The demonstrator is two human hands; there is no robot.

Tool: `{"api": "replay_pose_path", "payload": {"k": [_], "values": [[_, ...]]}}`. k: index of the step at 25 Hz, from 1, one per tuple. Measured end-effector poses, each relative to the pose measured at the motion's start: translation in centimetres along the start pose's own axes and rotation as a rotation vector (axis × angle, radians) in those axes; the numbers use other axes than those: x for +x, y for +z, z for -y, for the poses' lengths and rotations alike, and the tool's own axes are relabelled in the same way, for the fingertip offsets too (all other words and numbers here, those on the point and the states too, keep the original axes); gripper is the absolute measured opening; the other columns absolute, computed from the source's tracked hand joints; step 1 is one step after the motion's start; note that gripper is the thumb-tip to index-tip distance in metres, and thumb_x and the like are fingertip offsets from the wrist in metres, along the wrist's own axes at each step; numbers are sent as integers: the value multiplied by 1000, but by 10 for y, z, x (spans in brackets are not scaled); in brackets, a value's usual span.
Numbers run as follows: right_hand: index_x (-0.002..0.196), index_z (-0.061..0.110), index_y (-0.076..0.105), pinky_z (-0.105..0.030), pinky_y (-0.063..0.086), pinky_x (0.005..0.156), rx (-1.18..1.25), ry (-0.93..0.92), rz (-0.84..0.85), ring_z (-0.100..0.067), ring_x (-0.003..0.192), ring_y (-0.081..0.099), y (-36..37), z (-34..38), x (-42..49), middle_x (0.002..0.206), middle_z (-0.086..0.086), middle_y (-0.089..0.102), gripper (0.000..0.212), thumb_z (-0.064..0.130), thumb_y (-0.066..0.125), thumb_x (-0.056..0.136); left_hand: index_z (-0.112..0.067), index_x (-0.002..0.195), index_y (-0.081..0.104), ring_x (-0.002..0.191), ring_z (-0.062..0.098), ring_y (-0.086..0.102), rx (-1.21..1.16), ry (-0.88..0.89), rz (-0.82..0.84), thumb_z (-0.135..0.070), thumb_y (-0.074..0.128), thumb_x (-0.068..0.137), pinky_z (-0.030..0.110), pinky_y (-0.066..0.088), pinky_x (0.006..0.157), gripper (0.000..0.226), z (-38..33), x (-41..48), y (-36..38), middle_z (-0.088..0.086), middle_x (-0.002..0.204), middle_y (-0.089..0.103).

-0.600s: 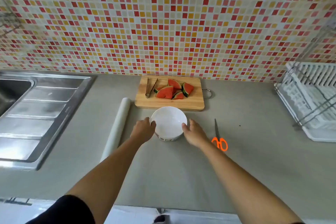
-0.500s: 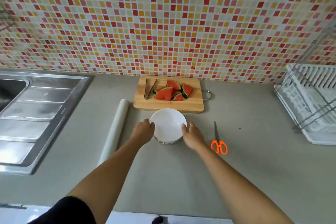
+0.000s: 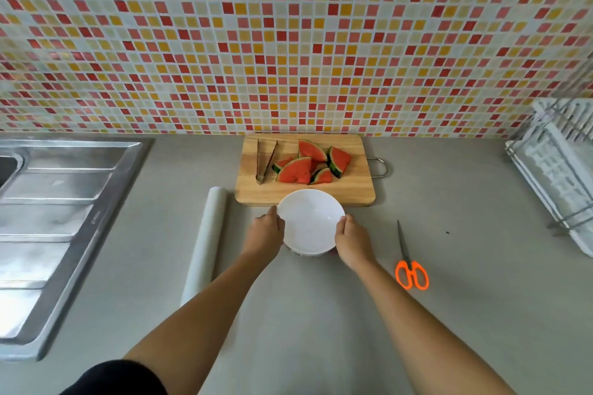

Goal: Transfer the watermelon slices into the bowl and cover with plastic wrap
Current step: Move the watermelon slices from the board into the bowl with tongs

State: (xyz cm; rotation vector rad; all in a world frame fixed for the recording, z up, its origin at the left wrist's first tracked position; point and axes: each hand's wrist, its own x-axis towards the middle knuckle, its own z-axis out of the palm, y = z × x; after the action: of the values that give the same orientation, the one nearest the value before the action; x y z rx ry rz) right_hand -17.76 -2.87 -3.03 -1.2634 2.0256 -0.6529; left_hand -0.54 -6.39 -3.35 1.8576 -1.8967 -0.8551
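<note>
1. Both hands are on the white bowl (image 3: 310,221), one on each side. The left hand (image 3: 264,229) cups the left wall, the right hand (image 3: 351,239) cups the right wall.
2. On the grip: each hand is curled against the bowl's rim and side, so both are grasping the bowl. Whether the bowl rests on the grey bench (image 3: 321,314) or sits just above it, I cannot tell.
3. The bowl is empty, its white inside fully in view. Its far rim overlaps the near edge of the wooden cutting board (image 3: 353,192).
4. The watermelon slices (image 3: 308,163) are on the cutting board, piled together in the middle: red flesh, green rind, several wedges leaning on each other. None of them is in the bowl.
5. A pair of metal tongs (image 3: 264,162) lies on the left part of the board, just beside the slices, its arms spread toward the wall.
6. The board has a metal loop handle (image 3: 380,167) on its right end, and it sits close to the tiled wall (image 3: 288,42), a mosaic of red, orange and pale squares.
7. The roll of plastic wrap (image 3: 207,244) lies on the bench to the left of the bowl, running lengthwise toward the camera, near the left forearm.
8. Orange-handled scissors (image 3: 409,261) lie to the right of the bowl, blades pointing toward the wall, apart from the right hand.
9. Far left, a stainless steel sink (image 3: 64,218) with its ribbed drainer. Far right, a white dish rack (image 3: 558,167) at the frame's edge.
</note>
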Motion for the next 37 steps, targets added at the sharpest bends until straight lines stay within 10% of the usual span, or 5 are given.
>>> {"api": "replay_pose_path", "payload": {"k": [8,15,23,37], "values": [[86,6,51,-33,39,64,-65,-14,-81,-35,81,58,4,-8,7,82,-17,61,33,24,26,98,-6,119,54,98,44,58,78,16,-206,-26,38,98,41,42,74,33,7,33,-19,22,109,64],[80,0,52,-33,31,56,-126,-91,-101,-31,63,49,4,-10,12,72,-22,61,33,19,31,97,3,124,47,111,38,51,315,-132,-25,-37,41,97,42,41,92,48,2,127,-33,23,124,51],[75,3,50,-32,28,52,-117,-113,-111,-25,56,46,3,-13,14,61,-12,54,33,20,33,97,3,121,50,110,36,52,133,-287,-21,-23,40,97,34,40,79,37,-3,149,-44,22,124,50],[72,11,42,-31,24,46,-164,-112,-59,-25,56,45,0,-7,12,53,-2,42,30,21,31,97,-2,85,67,69,21,54,330,-114,175,-57,38,91,27,40,64,63,31,104,-99,9,72,60]]}}
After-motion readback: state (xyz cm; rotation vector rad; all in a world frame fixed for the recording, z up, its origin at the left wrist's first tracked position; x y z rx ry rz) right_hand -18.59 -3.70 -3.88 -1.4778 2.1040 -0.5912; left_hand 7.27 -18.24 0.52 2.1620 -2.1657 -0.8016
